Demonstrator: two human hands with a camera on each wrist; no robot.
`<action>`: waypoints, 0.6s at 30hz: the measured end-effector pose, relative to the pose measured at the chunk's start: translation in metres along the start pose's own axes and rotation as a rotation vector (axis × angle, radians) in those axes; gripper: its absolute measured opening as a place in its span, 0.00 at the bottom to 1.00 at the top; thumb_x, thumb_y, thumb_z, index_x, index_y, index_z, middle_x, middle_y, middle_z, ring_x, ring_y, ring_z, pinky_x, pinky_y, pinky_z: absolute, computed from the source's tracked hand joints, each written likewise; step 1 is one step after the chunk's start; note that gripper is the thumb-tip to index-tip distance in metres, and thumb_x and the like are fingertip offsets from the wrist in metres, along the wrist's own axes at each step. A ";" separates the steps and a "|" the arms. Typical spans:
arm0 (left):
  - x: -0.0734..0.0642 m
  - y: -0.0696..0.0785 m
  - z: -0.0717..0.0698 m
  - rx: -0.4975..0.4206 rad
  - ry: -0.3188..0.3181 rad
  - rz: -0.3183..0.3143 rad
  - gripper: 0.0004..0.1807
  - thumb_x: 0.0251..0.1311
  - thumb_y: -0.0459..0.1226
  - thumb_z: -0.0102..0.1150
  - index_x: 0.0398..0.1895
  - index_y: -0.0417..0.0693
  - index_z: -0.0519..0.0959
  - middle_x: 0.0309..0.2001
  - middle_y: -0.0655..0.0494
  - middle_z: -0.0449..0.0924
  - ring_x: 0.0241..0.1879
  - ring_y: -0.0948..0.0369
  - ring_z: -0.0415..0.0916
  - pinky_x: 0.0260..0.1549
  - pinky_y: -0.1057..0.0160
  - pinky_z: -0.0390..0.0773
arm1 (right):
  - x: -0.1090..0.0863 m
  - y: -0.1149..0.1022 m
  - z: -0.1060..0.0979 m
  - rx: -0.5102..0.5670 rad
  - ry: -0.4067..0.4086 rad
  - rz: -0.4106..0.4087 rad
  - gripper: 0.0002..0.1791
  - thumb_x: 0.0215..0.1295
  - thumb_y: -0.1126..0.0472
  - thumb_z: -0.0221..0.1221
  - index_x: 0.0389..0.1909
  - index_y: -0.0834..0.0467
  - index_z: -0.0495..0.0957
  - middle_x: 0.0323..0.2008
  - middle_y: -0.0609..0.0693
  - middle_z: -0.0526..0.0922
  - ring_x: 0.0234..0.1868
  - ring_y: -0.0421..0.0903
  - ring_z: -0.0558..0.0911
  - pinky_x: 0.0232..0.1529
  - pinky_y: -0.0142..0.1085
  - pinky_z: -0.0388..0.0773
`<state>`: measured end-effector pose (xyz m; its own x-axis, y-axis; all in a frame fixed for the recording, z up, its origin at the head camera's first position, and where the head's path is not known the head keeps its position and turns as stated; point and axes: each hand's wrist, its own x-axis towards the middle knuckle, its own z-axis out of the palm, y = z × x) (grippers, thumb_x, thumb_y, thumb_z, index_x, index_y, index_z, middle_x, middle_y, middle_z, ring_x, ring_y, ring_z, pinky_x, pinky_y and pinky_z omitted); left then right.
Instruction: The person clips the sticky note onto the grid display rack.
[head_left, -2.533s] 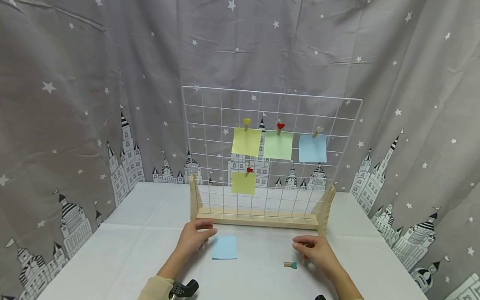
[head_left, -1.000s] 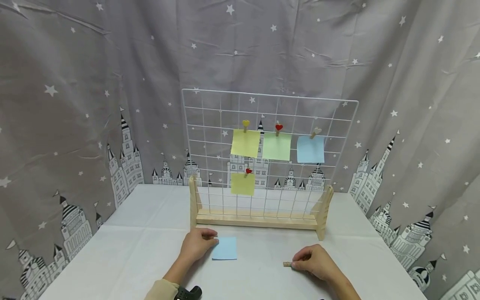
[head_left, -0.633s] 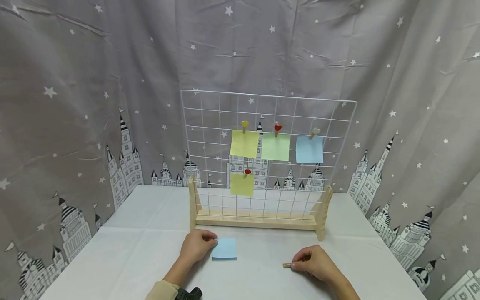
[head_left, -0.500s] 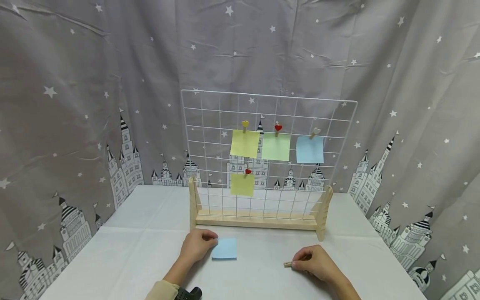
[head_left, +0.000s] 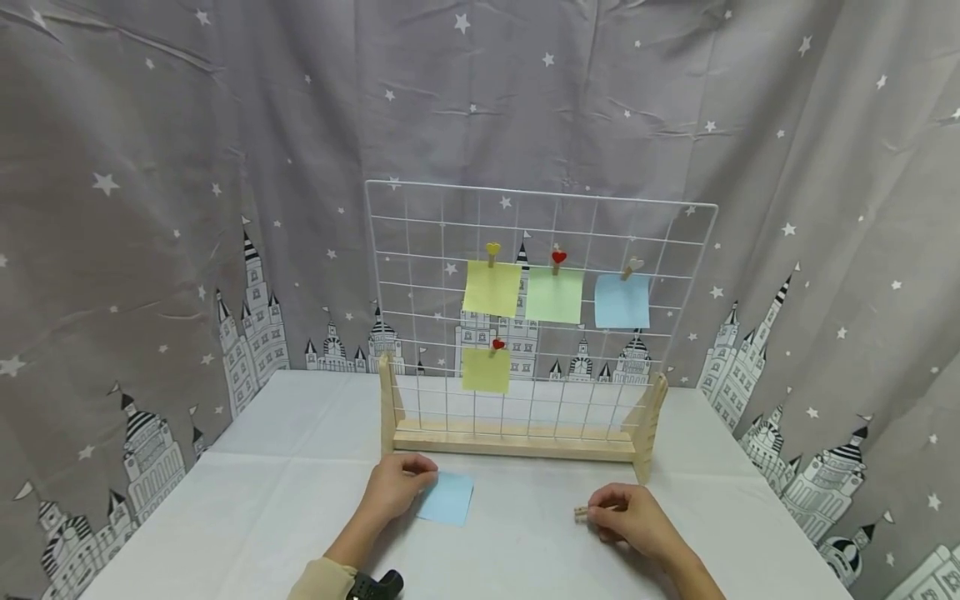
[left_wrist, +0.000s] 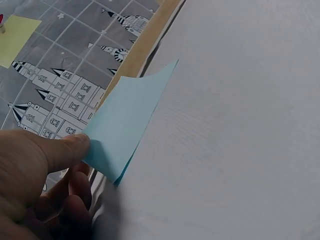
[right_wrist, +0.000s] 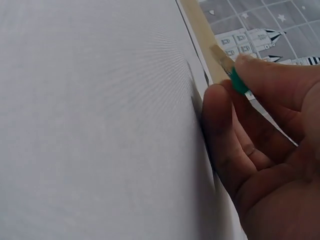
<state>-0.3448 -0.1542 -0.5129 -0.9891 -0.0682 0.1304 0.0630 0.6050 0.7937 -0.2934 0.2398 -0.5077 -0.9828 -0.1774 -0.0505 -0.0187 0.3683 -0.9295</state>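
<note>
My left hand [head_left: 395, 487] pinches the left edge of a blue sticky note [head_left: 448, 498] between thumb and fingers. In the left wrist view the note [left_wrist: 127, 112] is tilted and slightly bent, its far corner sticking out over the white cloth. Farther right, my right hand [head_left: 632, 518] pinches a small wooden clothespin [head_left: 581, 514], its bare wooden end pointing left. The right wrist view shows the clothespin's green decoration [right_wrist: 238, 82] between thumb and fingers.
Behind the hands stands a white wire grid [head_left: 540, 342] on a wooden base [head_left: 510, 442]. Clipped to it are a yellow note [head_left: 491, 288], a green note [head_left: 554, 295], a second blue note [head_left: 622, 302] and a smaller yellow-green note [head_left: 485, 370]. A grey curtain [head_left: 300, 150] hangs behind.
The right hand came down to the clothespin lying on the table, took hold of it and raised it slightly. The left hand reached the blue note and pinched it; the note has now turned and tilted.
</note>
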 end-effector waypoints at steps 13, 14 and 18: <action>0.000 0.007 0.001 -0.090 -0.005 0.022 0.04 0.61 0.32 0.70 0.37 0.50 0.88 0.39 0.54 0.88 0.37 0.60 0.80 0.33 0.64 0.80 | 0.008 -0.010 -0.002 0.132 0.192 -0.051 0.21 0.68 0.63 0.67 0.55 0.73 0.77 0.36 0.52 0.86 0.33 0.42 0.85 0.35 0.34 0.85; 0.001 0.008 0.001 -0.090 -0.005 0.028 0.04 0.61 0.32 0.70 0.37 0.50 0.88 0.40 0.54 0.88 0.38 0.60 0.81 0.33 0.65 0.80 | 0.008 -0.012 -0.002 0.147 0.211 -0.051 0.20 0.67 0.64 0.67 0.53 0.73 0.76 0.35 0.53 0.87 0.32 0.42 0.85 0.35 0.35 0.85; 0.004 0.010 0.003 -0.108 -0.014 0.067 0.06 0.61 0.31 0.69 0.38 0.50 0.89 0.41 0.54 0.88 0.41 0.59 0.81 0.35 0.62 0.82 | 0.009 -0.019 -0.003 0.183 0.245 -0.044 0.15 0.66 0.66 0.67 0.46 0.69 0.74 0.35 0.55 0.86 0.32 0.44 0.85 0.36 0.36 0.85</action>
<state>-0.3484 -0.1458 -0.5062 -0.9840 -0.0189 0.1774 0.1421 0.5188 0.8430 -0.3026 0.2340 -0.4897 -0.9972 0.0441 0.0600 -0.0505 0.1906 -0.9804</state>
